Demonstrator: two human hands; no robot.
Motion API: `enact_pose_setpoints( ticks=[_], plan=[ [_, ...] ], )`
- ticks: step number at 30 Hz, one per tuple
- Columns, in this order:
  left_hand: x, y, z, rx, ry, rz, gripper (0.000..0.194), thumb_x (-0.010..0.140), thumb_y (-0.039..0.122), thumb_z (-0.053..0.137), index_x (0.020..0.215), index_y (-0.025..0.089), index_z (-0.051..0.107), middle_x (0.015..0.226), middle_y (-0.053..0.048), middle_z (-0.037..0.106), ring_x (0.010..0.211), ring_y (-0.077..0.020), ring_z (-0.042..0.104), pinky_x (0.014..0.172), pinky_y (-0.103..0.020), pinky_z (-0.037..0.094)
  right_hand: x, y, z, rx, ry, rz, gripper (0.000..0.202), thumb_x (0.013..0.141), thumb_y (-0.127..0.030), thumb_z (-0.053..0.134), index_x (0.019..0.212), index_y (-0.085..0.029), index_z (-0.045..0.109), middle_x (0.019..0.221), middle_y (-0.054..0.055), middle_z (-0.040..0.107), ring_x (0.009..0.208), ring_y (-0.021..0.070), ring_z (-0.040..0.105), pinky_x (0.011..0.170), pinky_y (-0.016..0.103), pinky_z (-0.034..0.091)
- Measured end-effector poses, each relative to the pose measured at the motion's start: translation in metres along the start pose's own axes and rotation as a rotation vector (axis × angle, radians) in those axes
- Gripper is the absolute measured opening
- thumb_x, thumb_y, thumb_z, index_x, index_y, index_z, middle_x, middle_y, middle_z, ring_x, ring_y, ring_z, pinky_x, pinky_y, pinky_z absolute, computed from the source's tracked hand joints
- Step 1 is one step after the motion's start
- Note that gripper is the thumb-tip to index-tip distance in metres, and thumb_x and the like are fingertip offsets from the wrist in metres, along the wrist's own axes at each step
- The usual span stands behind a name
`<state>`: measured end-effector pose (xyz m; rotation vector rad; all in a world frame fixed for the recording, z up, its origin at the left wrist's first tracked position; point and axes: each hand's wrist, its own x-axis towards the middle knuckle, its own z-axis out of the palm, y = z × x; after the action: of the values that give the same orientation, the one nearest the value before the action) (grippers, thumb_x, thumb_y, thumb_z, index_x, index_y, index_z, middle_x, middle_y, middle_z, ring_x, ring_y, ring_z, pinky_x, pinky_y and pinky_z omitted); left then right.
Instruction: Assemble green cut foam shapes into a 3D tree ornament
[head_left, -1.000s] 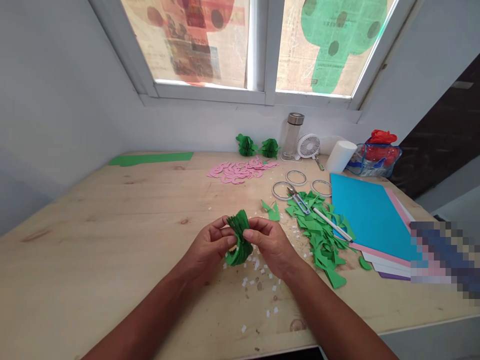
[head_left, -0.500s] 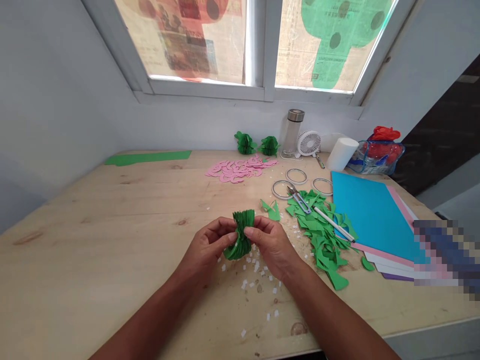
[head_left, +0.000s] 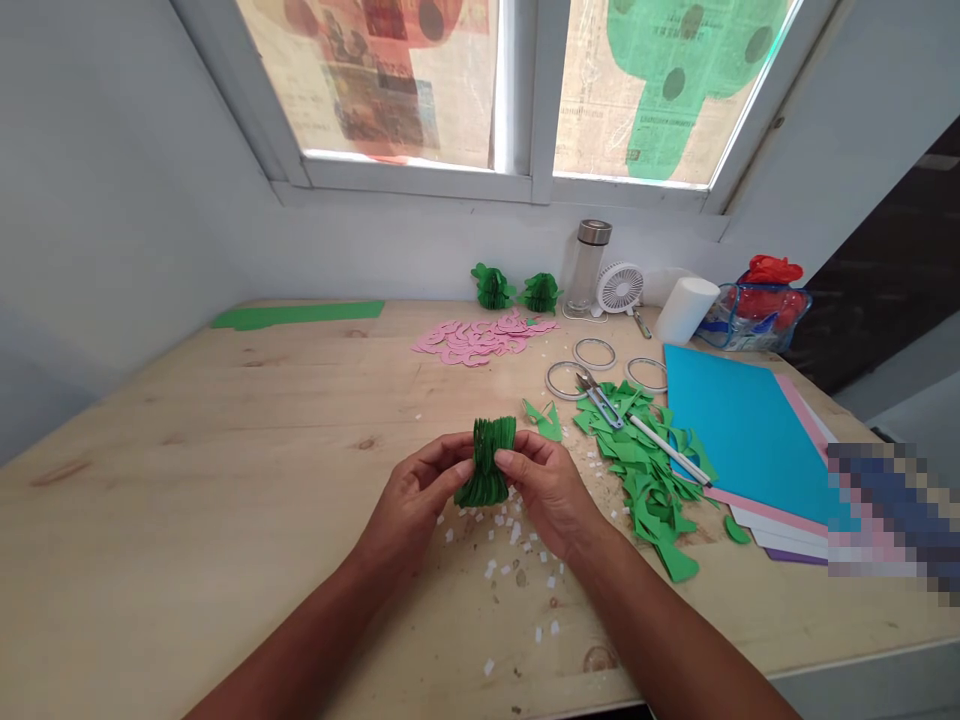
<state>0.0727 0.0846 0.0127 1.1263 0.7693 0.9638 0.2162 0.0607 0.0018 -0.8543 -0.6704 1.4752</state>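
Green paper bundle (head_left: 491, 475), head cam: held btwn both hands over the tabletop (head_left: 187, 500), nr centre. L hand (head_left: 409, 495) has fingers (head_left: 441, 448) pinching its L edge; R hand (head_left: 553, 485) grips the R edge likewise. White paper bits (head_left: 489, 667) scattered below. To R: green scraps (head_left: 641, 490) w/ snips (head_left: 606, 408) & white pen (head_left: 667, 449) atop, then blue sheet (head_left: 742, 430). Further back: pink cutouts (head_left: 472, 343); 2 green paper shapes (head_left: 493, 290) nr wall (head_left: 375, 245).
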Motion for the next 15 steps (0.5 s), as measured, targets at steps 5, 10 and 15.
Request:
enact_pose_setpoints(
  ticks=[5, 10, 15],
  plan=[
    [-0.0009, -0.0023, -0.0013, 0.010, -0.011, 0.017, 0.035, 0.075, 0.032, 0.070, 0.108, 0.020, 0.067, 0.112, -0.009, 0.069, 0.107, -0.0275, 0.060, 0.093, -0.038, 0.048, -0.0009, -0.0015, 0.0021, 0.001, 0.026, -0.012, 0.027, 0.058, -0.032, 0.081, 0.077, -0.017, 0.069, 0.074, 0.000, 0.067, 0.066, 0.0128, 0.057, 0.068, 0.027, 0.045],
    [-0.0027, -0.0013, 0.0007, 0.061, 0.018, 0.015, 0.040, 0.070, 0.029, 0.076, 0.108, 0.020, 0.068, 0.105, -0.008, 0.071, 0.099, -0.0273, 0.064, 0.082, -0.036, 0.055, -0.0017, -0.0020, 0.0034, 0.000, 0.029, -0.011, 0.026, 0.059, -0.032, 0.080, 0.077, -0.017, 0.070, 0.073, 0.000, 0.066, 0.066, 0.0125, 0.056, 0.071, 0.028, 0.043],
    [-0.0040, -0.0007, 0.0033, 0.075, 0.056, 0.012, 0.039, 0.069, 0.030, 0.076, 0.105, 0.018, 0.069, 0.102, -0.008, 0.072, 0.091, -0.0246, 0.067, 0.076, -0.033, 0.057, -0.0005, 0.0006, 0.0017, -0.008, 0.032, -0.015, 0.025, 0.058, -0.031, 0.080, 0.077, -0.018, 0.070, 0.074, 0.000, 0.065, 0.066, 0.0121, 0.053, 0.072, 0.028, 0.042]
  ],
)
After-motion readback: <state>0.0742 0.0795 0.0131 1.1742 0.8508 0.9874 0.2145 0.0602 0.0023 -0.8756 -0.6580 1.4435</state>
